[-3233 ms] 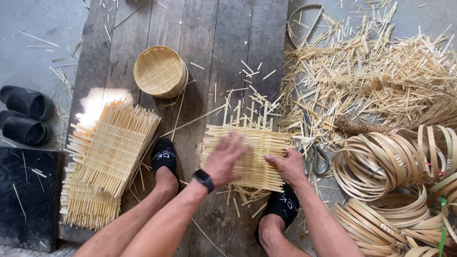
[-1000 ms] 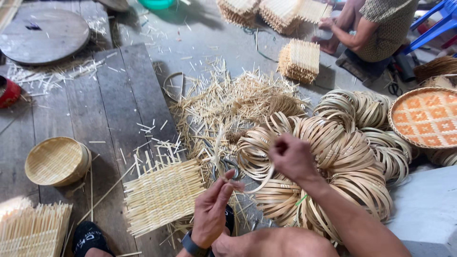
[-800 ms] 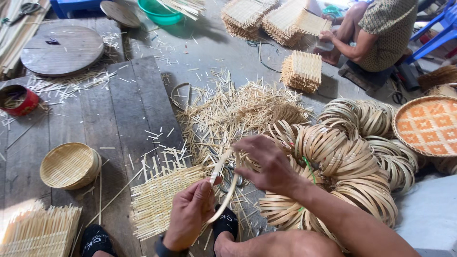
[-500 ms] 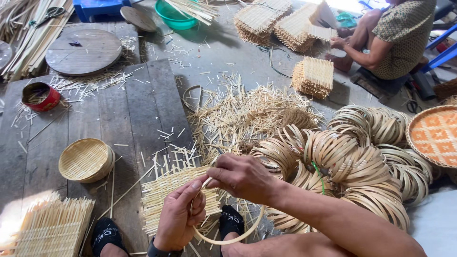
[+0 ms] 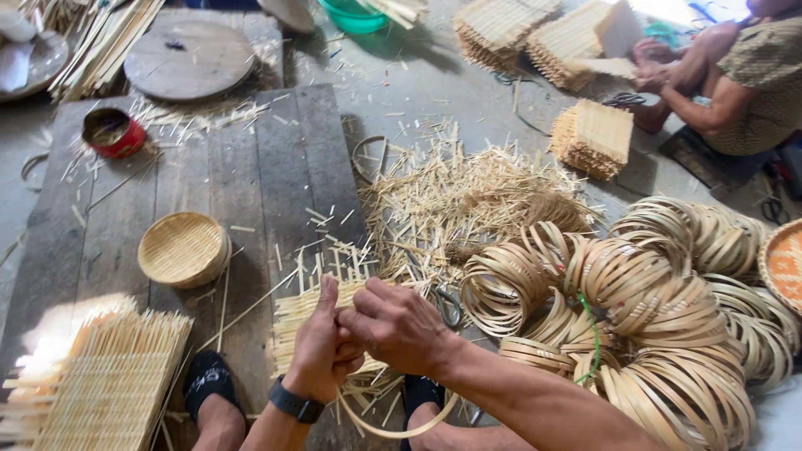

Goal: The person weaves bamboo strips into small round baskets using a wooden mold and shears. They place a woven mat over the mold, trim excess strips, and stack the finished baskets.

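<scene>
My left hand [image 5: 322, 347] and my right hand [image 5: 399, 324] meet over a flat woven bamboo mat [image 5: 302, 316] lying on the wooden board [image 5: 251, 167]. Both hands grip a thin bamboo ring [image 5: 393, 428] whose lower arc curves below my wrists. A black watch sits on my left wrist. My two feet in black sandals rest at the board's near edge, on either side of the mat.
A small round woven basket [image 5: 182, 248] lies left of the mat. A stack of woven mats [image 5: 104, 384] sits at lower left. Bamboo rings [image 5: 643, 317] are heaped on the right, loose offcuts [image 5: 468, 192] beyond. A red tin [image 5: 114, 132] and another seated person [image 5: 727, 75] are farther off.
My right hand took one bamboo ring off the heap on the right and brought it to the left hand over the mat. My view swung back toward the board.
</scene>
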